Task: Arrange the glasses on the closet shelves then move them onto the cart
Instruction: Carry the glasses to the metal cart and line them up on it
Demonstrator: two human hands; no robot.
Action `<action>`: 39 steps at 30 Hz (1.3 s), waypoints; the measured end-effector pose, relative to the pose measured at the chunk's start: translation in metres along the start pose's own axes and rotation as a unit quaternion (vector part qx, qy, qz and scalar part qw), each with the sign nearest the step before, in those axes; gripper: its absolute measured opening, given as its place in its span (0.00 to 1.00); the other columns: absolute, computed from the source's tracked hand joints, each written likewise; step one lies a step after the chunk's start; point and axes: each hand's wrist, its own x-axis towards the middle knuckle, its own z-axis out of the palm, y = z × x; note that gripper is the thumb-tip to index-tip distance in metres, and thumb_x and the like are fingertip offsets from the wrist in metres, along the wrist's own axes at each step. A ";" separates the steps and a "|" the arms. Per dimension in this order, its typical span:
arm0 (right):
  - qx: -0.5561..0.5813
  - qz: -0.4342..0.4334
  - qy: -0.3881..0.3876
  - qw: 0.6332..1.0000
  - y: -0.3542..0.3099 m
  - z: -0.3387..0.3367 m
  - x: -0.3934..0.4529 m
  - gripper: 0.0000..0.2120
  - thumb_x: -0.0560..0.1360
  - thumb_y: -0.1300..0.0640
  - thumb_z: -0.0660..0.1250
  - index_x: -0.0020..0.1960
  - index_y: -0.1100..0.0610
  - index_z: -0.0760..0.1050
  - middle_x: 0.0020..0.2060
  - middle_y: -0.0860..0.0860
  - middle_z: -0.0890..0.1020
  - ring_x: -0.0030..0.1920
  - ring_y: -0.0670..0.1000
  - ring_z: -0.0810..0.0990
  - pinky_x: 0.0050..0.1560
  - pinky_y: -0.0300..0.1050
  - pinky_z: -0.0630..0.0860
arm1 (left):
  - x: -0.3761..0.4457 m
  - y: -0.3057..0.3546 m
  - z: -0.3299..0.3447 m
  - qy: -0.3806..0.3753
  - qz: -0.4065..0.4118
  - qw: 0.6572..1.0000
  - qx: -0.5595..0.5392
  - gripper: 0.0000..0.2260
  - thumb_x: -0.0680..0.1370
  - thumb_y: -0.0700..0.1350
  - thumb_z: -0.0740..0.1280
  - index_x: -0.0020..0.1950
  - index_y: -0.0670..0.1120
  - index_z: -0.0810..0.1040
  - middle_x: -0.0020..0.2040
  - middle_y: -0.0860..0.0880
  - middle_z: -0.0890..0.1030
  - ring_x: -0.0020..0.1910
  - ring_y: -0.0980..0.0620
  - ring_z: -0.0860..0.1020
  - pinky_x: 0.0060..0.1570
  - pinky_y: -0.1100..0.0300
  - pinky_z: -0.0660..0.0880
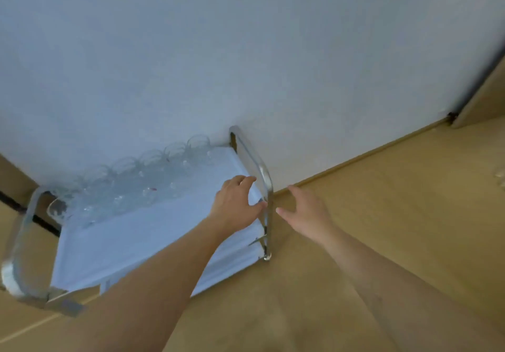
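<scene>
Cart (131, 245) at left against white wall (246, 51), chrome handles both ends, white top. Glasses (142, 179) in rows along far edge by wall; blur defeats exact count, no readable writing. Left hand (237, 201) open, fingers spread just beside right handle (259, 171). Right hand (306, 206) open over wood floor (382, 201).

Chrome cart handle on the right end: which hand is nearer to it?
Left. The left hand reaches over the cart top, fingertips right at the chrome handle; the right hand is beside it, just apart.
</scene>
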 end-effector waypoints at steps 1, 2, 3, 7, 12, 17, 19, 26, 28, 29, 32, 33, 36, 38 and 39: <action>-0.018 0.014 0.019 1.000 0.010 -0.019 -0.003 0.35 0.77 0.40 0.68 0.79 0.50 0.61 0.73 0.53 0.71 0.73 0.57 0.69 0.71 0.53 0.68 | 0.009 0.022 -0.002 0.001 0.023 1.000 -0.002 0.32 0.78 0.59 0.68 0.79 0.50 0.64 0.77 0.48 0.67 0.76 0.45 0.64 0.72 0.48 0.66; -0.027 0.028 0.038 0.999 0.022 -0.038 -0.006 0.36 0.76 0.39 0.68 0.79 0.50 0.61 0.73 0.53 0.71 0.73 0.57 0.69 0.71 0.52 0.68 | 0.018 0.044 -0.002 -0.001 0.048 0.999 -0.004 0.32 0.78 0.58 0.68 0.79 0.50 0.64 0.77 0.48 0.67 0.75 0.45 0.64 0.72 0.48 0.66; -0.031 0.042 0.057 0.997 0.033 -0.056 -0.010 0.36 0.76 0.39 0.68 0.79 0.49 0.60 0.73 0.53 0.71 0.72 0.57 0.69 0.70 0.52 0.68 | 0.026 0.066 -0.002 -0.005 0.074 0.997 -0.005 0.31 0.78 0.58 0.68 0.79 0.50 0.64 0.77 0.47 0.67 0.75 0.45 0.64 0.72 0.48 0.66; -0.041 0.104 0.127 0.986 0.076 -0.119 -0.028 0.37 0.75 0.39 0.67 0.79 0.50 0.60 0.74 0.54 0.70 0.73 0.59 0.66 0.70 0.52 0.67 | 0.059 0.152 0.004 -0.034 0.181 0.983 0.004 0.31 0.79 0.56 0.67 0.79 0.51 0.63 0.77 0.47 0.64 0.76 0.45 0.62 0.74 0.47 0.63; -0.055 0.198 0.200 0.958 0.127 -0.174 -0.048 0.36 0.76 0.39 0.68 0.79 0.50 0.61 0.73 0.54 0.70 0.72 0.59 0.67 0.69 0.54 0.68 | 0.100 0.241 0.019 -0.062 0.297 0.953 0.005 0.31 0.78 0.57 0.67 0.79 0.50 0.63 0.77 0.47 0.65 0.75 0.45 0.62 0.74 0.49 0.63; -0.069 0.295 0.257 0.918 0.160 -0.210 -0.058 0.36 0.75 0.37 0.68 0.78 0.49 0.62 0.72 0.53 0.71 0.70 0.58 0.69 0.67 0.53 0.70 | 0.142 0.302 0.031 -0.090 0.396 0.914 0.004 0.32 0.78 0.58 0.67 0.79 0.51 0.62 0.77 0.46 0.65 0.75 0.45 0.63 0.73 0.50 0.64; -0.065 0.326 0.271 0.903 0.169 -0.219 -0.054 0.36 0.75 0.37 0.68 0.77 0.49 0.63 0.71 0.53 0.72 0.70 0.58 0.69 0.67 0.53 0.70 | 0.159 0.315 0.034 -0.103 0.422 0.901 0.002 0.31 0.79 0.57 0.67 0.79 0.50 0.62 0.78 0.45 0.64 0.75 0.45 0.63 0.74 0.52 0.63; -0.047 0.397 0.281 0.872 0.186 -0.224 -0.024 0.33 0.76 0.37 0.68 0.76 0.48 0.64 0.71 0.52 0.72 0.71 0.56 0.69 0.68 0.54 0.70 | 0.218 0.341 0.055 -0.145 0.444 0.884 -0.017 0.34 0.78 0.57 0.69 0.80 0.50 0.61 0.78 0.45 0.63 0.75 0.44 0.62 0.73 0.50 0.64; -0.043 0.413 0.282 0.865 0.194 -0.223 -0.019 0.33 0.76 0.38 0.67 0.77 0.49 0.64 0.71 0.52 0.72 0.71 0.56 0.69 0.69 0.53 0.70 | 0.232 0.349 0.065 -0.155 0.447 0.881 -0.018 0.34 0.78 0.58 0.69 0.80 0.49 0.61 0.78 0.45 0.63 0.75 0.44 0.63 0.72 0.51 0.64; -0.037 0.421 0.282 0.862 0.200 -0.222 -0.018 0.33 0.76 0.38 0.67 0.77 0.49 0.64 0.71 0.52 0.72 0.71 0.56 0.69 0.69 0.53 0.70 | 0.238 0.353 0.071 -0.162 0.448 0.879 -0.015 0.33 0.78 0.58 0.68 0.80 0.49 0.61 0.78 0.45 0.64 0.75 0.44 0.64 0.72 0.50 0.65; -0.025 0.439 0.279 0.853 0.220 -0.221 -0.010 0.33 0.76 0.37 0.67 0.77 0.48 0.64 0.71 0.51 0.72 0.71 0.56 0.69 0.69 0.53 0.70 | 0.252 0.370 0.090 -0.172 0.451 0.876 0.002 0.32 0.78 0.58 0.68 0.79 0.50 0.62 0.77 0.45 0.64 0.74 0.43 0.65 0.70 0.49 0.67; -0.020 0.444 0.280 0.851 0.229 -0.224 -0.007 0.33 0.76 0.37 0.66 0.77 0.48 0.64 0.72 0.51 0.72 0.71 0.56 0.68 0.69 0.53 0.70 | 0.257 0.378 0.098 -0.176 0.449 0.876 0.002 0.32 0.78 0.57 0.68 0.79 0.50 0.62 0.77 0.45 0.64 0.74 0.43 0.64 0.70 0.48 0.67; -0.008 0.450 0.282 0.848 0.260 -0.235 0.004 0.33 0.77 0.38 0.67 0.77 0.49 0.64 0.72 0.51 0.71 0.72 0.56 0.67 0.68 0.54 0.71 | 0.273 0.405 0.121 -0.181 0.448 0.876 0.002 0.32 0.78 0.57 0.68 0.78 0.51 0.63 0.77 0.46 0.65 0.74 0.43 0.64 0.70 0.47 0.68; -0.007 0.449 0.285 0.847 0.286 -0.247 0.012 0.33 0.77 0.38 0.67 0.77 0.49 0.64 0.72 0.51 0.71 0.72 0.56 0.67 0.68 0.53 0.70 | 0.285 0.427 0.136 -0.187 0.449 0.874 0.003 0.32 0.78 0.57 0.68 0.78 0.50 0.63 0.76 0.45 0.65 0.74 0.43 0.64 0.70 0.46 0.67; -0.005 0.448 0.289 0.846 0.300 -0.254 0.017 0.33 0.77 0.38 0.67 0.77 0.49 0.64 0.72 0.51 0.71 0.72 0.56 0.67 0.68 0.53 0.70 | 0.292 0.440 0.144 -0.188 0.450 0.873 0.006 0.31 0.78 0.57 0.68 0.78 0.50 0.63 0.76 0.45 0.65 0.74 0.43 0.64 0.70 0.46 0.67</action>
